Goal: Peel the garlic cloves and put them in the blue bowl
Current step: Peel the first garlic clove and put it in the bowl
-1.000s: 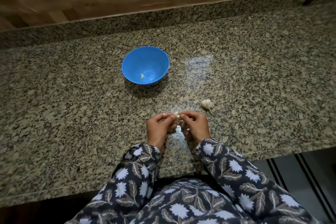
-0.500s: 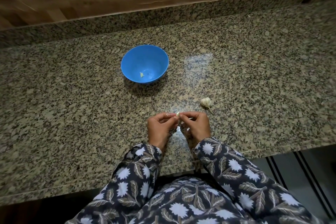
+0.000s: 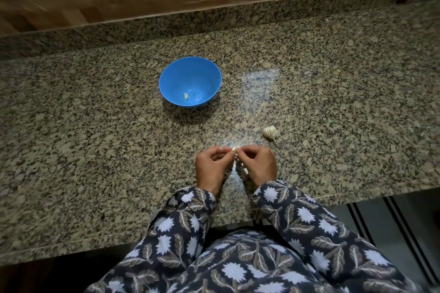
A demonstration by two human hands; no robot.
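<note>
A small pale garlic clove [image 3: 234, 149] is pinched between the fingertips of my left hand [image 3: 212, 166] and my right hand [image 3: 257, 164], just above the granite counter near its front edge. Bits of papery skin [image 3: 238, 164] hang below the clove between the two hands. The blue bowl [image 3: 190, 84] stands farther back and a little left, with one peeled clove [image 3: 186, 96] lying in its bottom. A partial garlic bulb [image 3: 269, 131] with a stem lies on the counter to the right of my hands.
The speckled granite counter [image 3: 95, 150] runs left to right, with a raised granite strip and a wooden wall behind it. Its front edge is just below my wrists. A striped floor shows at the lower right.
My hands stay close together on the clove; the fingers have shifted slightly as they work the skin. The bowl and bulb have not moved.
</note>
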